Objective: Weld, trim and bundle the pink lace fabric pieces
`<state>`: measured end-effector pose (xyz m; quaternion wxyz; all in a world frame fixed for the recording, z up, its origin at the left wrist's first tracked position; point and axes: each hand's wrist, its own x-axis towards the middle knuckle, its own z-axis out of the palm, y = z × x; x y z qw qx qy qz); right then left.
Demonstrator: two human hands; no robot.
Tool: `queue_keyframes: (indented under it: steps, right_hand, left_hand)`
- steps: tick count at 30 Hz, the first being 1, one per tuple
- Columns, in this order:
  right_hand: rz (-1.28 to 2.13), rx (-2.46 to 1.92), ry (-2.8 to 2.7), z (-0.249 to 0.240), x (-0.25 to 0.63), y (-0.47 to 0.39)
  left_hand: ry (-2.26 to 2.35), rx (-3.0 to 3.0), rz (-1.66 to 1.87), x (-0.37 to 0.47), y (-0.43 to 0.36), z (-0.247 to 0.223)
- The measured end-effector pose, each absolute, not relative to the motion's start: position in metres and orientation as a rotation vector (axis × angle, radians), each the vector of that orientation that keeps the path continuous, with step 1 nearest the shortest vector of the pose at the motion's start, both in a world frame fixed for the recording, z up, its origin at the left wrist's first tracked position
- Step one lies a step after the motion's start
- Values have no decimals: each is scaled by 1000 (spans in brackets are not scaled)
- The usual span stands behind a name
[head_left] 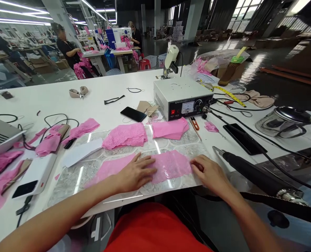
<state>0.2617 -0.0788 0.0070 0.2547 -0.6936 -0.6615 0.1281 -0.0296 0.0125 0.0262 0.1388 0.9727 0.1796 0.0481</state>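
Note:
A pink lace fabric piece (pixel 168 165) lies spread on a clear plastic sheet (pixel 79 176) at the table's front edge. My left hand (pixel 138 171) rests flat on its middle, fingers spread. At its right end my right hand (pixel 208 171) has its thumb and fingers pinched together on the fabric's edge. Beyond my hands sit a stack of pink lace pieces (pixel 126 135) and a stack of smooth pink fabric (pixel 170 128). To the right of my right hand lies a black handheld tool with a metal tip (pixel 247 171), joined to a cable.
A grey control box (pixel 183 96) with a dial stands behind the fabric. Phones (pixel 133 114) lie about, near orange-handled snips (pixel 194 123). A glass pot (pixel 284 120) and a yellow tape measure (pixel 231 94) are at right. Left are a white device (pixel 36 175) and tangled cables.

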Motion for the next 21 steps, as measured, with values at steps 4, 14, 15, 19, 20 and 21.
queue_keyframes:
  steps: [4,14,15,19,20,21]
  right_hand:
    - [327,-1768,-1730,11,259,-50]
    - [237,-1823,-1709,19,252,73]
    - [243,-1836,-1712,17,253,77]
    - [269,-1853,-1719,8,258,83]
    - [272,-1849,-1719,6,258,83]
    - [275,-1842,-1720,5,259,83]
  left_hand:
    - [640,2741,338,-14,43,41]
    - [1021,2616,248,58,133,63]
    - [1024,2608,220,60,136,60]
    - [1048,2579,160,65,142,47]
    - [1052,2571,158,65,143,45]
    - [1055,2563,159,65,144,44]
